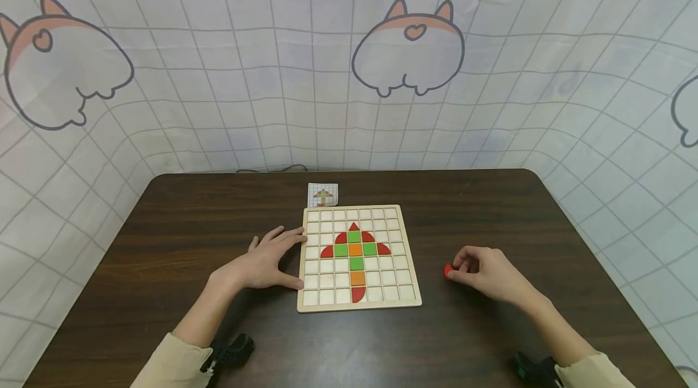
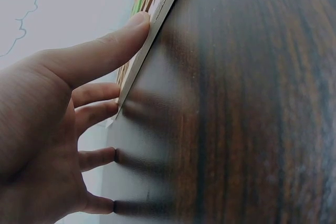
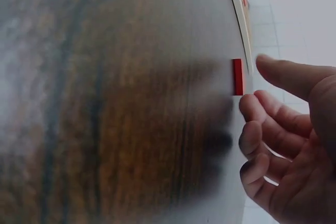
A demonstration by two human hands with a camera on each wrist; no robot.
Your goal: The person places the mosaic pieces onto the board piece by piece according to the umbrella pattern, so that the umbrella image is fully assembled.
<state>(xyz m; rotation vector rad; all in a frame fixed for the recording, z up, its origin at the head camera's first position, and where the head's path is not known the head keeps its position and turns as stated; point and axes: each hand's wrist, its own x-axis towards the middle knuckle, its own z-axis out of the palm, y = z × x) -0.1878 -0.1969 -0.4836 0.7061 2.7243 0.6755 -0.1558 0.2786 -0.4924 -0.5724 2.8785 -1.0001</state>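
A pale wooden grid board (image 1: 414, 302) lies on the dark table, with red, green and orange pieces forming a plane-like shape on it. My left hand (image 1: 262, 262) rests at the board's left edge, its thumb and fingers spread; the left wrist view shows the thumb (image 2: 137, 22) on the rim. To the right of the board, a flat red piece (image 3: 238, 77) lies on the table. My right hand (image 1: 485, 273) is just over that piece, thumb and index fingertip parted, the other fingers loosely curled.
A small picture card (image 1: 323, 194) with a similar coloured figure lies behind the board's far left corner. Thin black cables (image 1: 294, 167) show at the table's back edge. A grid-patterned curtain (image 1: 305, 73) stands around the table (image 1: 469, 200).
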